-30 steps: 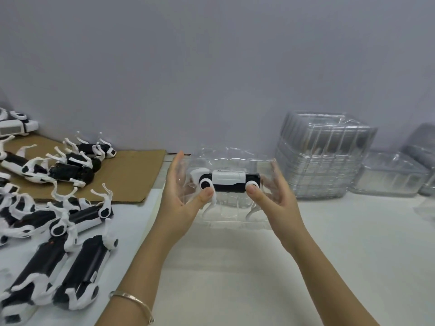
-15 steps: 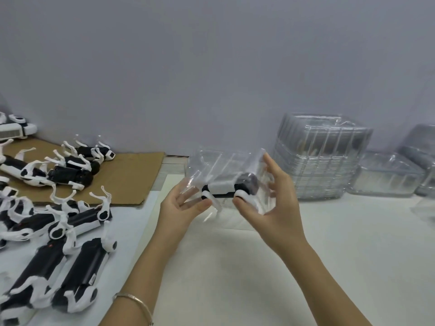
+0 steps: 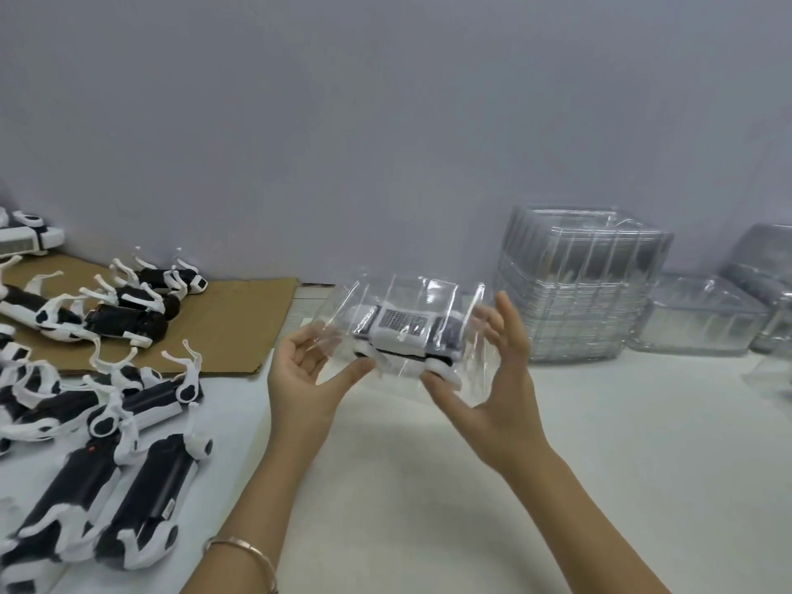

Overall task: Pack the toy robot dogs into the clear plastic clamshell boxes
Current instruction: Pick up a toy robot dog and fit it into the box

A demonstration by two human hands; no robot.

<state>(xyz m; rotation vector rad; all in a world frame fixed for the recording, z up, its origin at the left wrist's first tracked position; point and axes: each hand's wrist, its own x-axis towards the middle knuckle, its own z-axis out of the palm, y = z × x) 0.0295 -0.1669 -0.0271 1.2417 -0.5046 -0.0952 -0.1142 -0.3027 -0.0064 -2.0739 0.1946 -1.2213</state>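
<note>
A clear clamshell box (image 3: 437, 295) is held in the air above the table, between both my hands. Inside it lies a black and white toy robot dog (image 3: 403, 332), its grille side facing me. My left hand (image 3: 306, 375) grips the box's left end, thumb underneath and fingers curled behind the plastic. My right hand (image 3: 499, 379) grips the right end, thumb under the dog and fingers up along the side. Several loose robot dogs (image 3: 107, 456) lie on the table at the left.
A brown cardboard sheet (image 3: 233, 323) lies at the back left with more dogs on it. A tall stack of empty clamshell boxes (image 3: 578, 285) stands at the back right, with lower clamshell boxes (image 3: 703, 312) beside it. A grey wall rises behind.
The box with the dog has been lifted off the table and turned, so the dog's grille side now faces me. Both hands shifted their grip on its ends.
</note>
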